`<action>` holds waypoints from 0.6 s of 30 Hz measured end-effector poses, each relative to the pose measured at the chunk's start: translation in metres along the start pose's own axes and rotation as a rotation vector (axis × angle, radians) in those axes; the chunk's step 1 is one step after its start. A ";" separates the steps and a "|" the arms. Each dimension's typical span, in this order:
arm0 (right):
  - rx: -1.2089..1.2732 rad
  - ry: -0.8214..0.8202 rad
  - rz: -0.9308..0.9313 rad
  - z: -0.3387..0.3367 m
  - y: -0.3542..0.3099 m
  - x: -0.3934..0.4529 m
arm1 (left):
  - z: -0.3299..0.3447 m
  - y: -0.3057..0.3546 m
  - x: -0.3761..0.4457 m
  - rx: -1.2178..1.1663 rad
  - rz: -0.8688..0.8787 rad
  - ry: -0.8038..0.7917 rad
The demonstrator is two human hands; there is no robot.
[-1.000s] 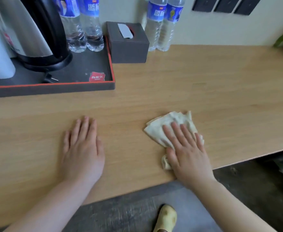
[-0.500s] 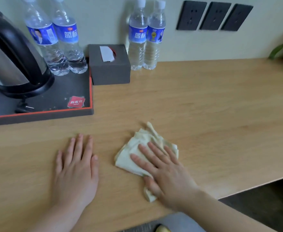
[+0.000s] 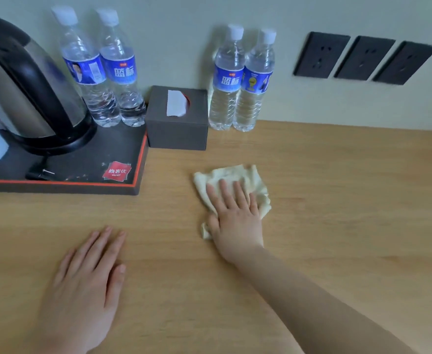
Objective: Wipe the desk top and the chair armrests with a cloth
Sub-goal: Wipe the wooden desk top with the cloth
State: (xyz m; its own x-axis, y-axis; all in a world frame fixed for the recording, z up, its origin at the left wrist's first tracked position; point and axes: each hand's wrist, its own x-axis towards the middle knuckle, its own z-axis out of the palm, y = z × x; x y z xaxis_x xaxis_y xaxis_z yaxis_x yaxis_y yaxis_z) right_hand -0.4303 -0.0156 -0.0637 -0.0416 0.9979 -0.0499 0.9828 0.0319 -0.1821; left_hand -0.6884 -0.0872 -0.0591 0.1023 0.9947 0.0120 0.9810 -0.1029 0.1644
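A crumpled cream cloth [image 3: 237,175] lies on the light wooden desk top [image 3: 337,200], right of the tray's near corner. My right hand [image 3: 235,215] presses flat on the cloth, fingers spread and pointing toward the wall, covering its near half. My left hand [image 3: 84,284] rests palm down on the bare desk at the near left, holding nothing. No chair or armrest is in view.
A black tray with a red rim [image 3: 135,185] at the back left carries a steel kettle [image 3: 23,93] and two water bottles [image 3: 102,72]. A grey tissue box [image 3: 177,129] and two more bottles [image 3: 240,80] stand against the wall. Three dark wall sockets [image 3: 362,58] are above the desk.
My right hand has pushed the cloth away from the desk's front edge toward the wall, past the tray's corner. My left hand stays flat on the desk. The view has tilted up.
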 end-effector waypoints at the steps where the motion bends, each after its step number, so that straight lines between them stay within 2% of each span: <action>1: -0.010 -0.032 -0.161 -0.001 0.014 -0.023 | -0.001 0.003 0.000 0.022 -0.004 0.006; 3: -0.036 -0.121 -0.341 -0.009 0.054 -0.054 | -0.006 0.014 0.005 0.019 -0.105 -0.023; 4: -0.070 -0.120 -0.332 -0.014 0.078 -0.055 | -0.008 0.024 0.011 -0.014 -0.173 -0.072; 5: -0.122 -0.097 -0.251 -0.020 0.100 -0.048 | -0.010 0.036 0.018 -0.041 -0.204 -0.117; 8: -0.158 -0.031 0.214 -0.036 0.140 0.012 | -0.001 0.078 0.030 -0.026 -0.095 -0.133; 10: -0.060 -0.046 0.459 -0.038 0.134 0.060 | 0.005 0.095 0.032 -0.070 -0.091 -0.117; 12: 0.024 -0.052 0.592 -0.032 0.111 0.093 | 0.010 0.097 0.031 -0.099 -0.126 -0.078; 14: 0.040 -0.039 0.542 -0.025 0.082 0.103 | 0.014 0.096 0.030 -0.096 -0.128 -0.044; 18: 0.001 0.000 0.096 -0.011 0.044 0.031 | 0.016 0.097 0.030 -0.083 -0.121 -0.024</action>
State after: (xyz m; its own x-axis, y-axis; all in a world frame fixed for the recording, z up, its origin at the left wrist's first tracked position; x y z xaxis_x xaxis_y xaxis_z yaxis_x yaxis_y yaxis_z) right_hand -0.3867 0.0177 -0.0628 0.0528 0.9963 -0.0675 0.9820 -0.0641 -0.1775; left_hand -0.5874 -0.0672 -0.0588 -0.0106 0.9993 -0.0359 0.9694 0.0190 0.2447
